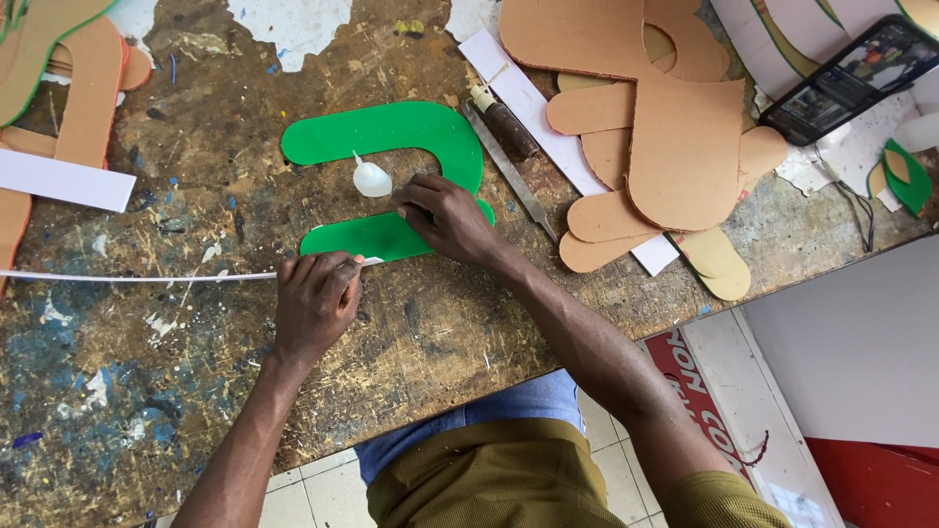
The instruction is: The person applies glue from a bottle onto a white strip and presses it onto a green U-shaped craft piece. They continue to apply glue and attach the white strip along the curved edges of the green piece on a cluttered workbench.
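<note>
The green cutout (391, 132), a flat U-shaped piece lying on its side, sits on the bench (440, 332) under our hands. Our right hand (448, 217) presses down on its lower arm near the bend, fingers curled together on the surface. Our left hand (315, 298) lies just below that lower arm, its fingertips pinching a thin white strip (137, 278) against the cutout's edge; the strip runs off to the left across the bench. A small white glue bottle (371, 179) lies between the cutout's two arms, just beside our right hand. The cutout is smooth, bright green, with rounded ends. The bench is worn wood, scratched and spotted with paint. Brown cardboard shapes (675, 147), a knife (509, 166) and a phone (851, 78) lie to the right. Pale floor tiles (323, 494) show below the bench edge.
</note>
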